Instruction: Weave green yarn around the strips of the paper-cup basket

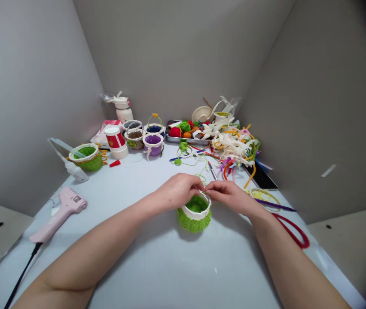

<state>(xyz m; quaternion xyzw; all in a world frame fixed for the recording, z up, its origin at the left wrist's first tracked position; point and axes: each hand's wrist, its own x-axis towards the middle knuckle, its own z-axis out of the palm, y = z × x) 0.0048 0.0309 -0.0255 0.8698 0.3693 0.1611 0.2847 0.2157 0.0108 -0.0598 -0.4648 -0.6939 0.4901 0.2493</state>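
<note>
A small round green yarn basket [194,222] with a white rim stands upright on the table in front of me. My left hand [183,189] is closed at the far left of its rim, thumb and fingers bent over the edge. From the right, my right hand [228,194] pinches at the far right of the rim, its fingertips almost meeting the left ones. A thin green yarn strand [202,171] runs up to the fingertips from a small green ball [178,162] beyond. The fingers hide part of the far rim and most of what they grip.
On the left lie a pink glue gun [59,214], a glue bottle [77,171] and another green basket [88,158]. Several small baskets [153,146] and a tray of yarn [173,138] stand behind. Tangled yarn scraps [234,146], a phone [262,177] and red-handled scissors [303,240] are on the right.
</note>
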